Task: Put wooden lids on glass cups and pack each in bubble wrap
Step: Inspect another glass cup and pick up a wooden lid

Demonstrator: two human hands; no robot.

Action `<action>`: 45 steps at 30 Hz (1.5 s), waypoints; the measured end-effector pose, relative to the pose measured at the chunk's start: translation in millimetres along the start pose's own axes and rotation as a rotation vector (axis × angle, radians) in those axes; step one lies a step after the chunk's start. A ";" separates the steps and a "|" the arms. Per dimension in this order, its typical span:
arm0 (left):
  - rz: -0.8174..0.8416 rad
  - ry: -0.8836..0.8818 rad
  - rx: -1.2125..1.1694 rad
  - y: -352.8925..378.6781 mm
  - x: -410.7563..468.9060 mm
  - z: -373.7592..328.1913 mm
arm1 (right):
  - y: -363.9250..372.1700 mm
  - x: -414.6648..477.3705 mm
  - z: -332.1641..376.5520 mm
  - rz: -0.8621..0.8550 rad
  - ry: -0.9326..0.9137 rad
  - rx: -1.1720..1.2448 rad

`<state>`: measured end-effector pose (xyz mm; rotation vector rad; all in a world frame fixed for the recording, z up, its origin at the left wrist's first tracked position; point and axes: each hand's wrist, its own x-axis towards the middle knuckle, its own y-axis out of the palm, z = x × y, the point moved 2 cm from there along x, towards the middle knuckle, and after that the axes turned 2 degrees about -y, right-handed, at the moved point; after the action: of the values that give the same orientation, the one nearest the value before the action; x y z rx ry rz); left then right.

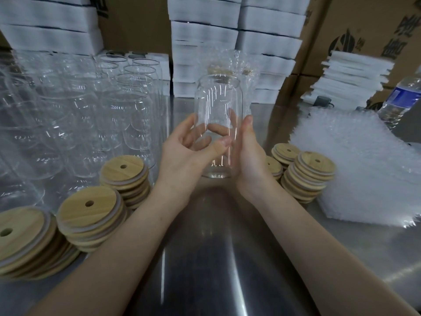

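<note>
One glass cup [218,124] is held upright, open mouth upward, over the steel table [216,258], clasped between both hands. The left hand [186,156] is curled round its lower left side with the thumb laid across the front, and the right hand [249,156] is wrapped against its right side, thumb raised along the wall and fingers seen through the glass behind. Stacks of wooden lids [88,213] are set outside both forearms, and bubble wrap [364,169] is piled at the right.
</note>
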<state>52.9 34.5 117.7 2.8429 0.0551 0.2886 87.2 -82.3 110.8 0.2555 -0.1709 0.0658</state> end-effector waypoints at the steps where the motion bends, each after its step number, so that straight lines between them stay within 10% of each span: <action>1: 0.014 -0.010 -0.017 -0.4 0.3 -0.5 | -1.1 0.3 -0.2 -0.005 0.030 0.053; 11: 0.251 -0.099 -0.225 -6.4 7.8 10.2 | -5.7 -1.0 3.9 0.070 0.225 0.284; 22: -0.040 0.141 0.120 -6.6 5.8 -0.6 | -1.6 0.8 1.6 -0.071 0.027 0.051; 28: 0.007 0.089 0.183 6.1 -0.4 5.1 | 2.7 -9.3 3.1 -0.108 -0.226 -0.208; 45: 0.200 -0.078 -0.108 -5.4 10.9 15.4 | 2.8 -12.3 19.4 -0.142 -0.201 -0.238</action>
<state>66.7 36.2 103.9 2.7515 -0.2540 0.2149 71.8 -85.1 127.8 0.0355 -0.3576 -0.1216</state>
